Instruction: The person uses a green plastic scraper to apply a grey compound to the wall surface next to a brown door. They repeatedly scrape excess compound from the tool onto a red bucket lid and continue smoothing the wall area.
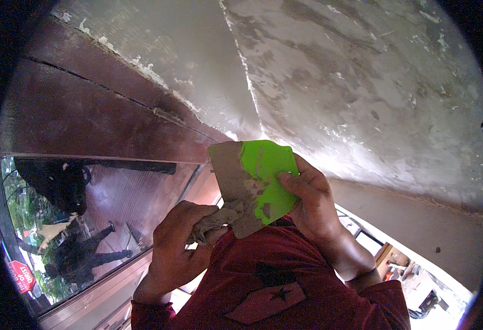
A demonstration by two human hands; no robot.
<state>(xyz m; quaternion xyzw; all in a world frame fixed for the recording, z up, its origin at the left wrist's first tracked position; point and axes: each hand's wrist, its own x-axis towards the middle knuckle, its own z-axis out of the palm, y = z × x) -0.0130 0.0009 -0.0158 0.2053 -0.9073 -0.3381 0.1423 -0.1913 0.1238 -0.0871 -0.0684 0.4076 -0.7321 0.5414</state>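
My right hand [319, 212] grips a thin, flat green plastic spreader [271, 165] by its right edge, thumb on the face turned toward me. Grey-brown putty [226, 170] is smeared over the spreader's left side and lower part. At its lower left, my left hand [176, 245] is closed round a crumpled grey-brown rag [215, 223]. The rag touches or nearly touches the smeared face; I cannot tell which. Some of the left fingers are hidden behind the rag.
A patchy grey plastered ceiling [373, 82] spreads overhead, meeting a reddish-brown panel [98, 110] at left. Below that panel is a window [126, 203] with a dark figure and greenery. A cluttered bench [417, 286] shows at lower right.
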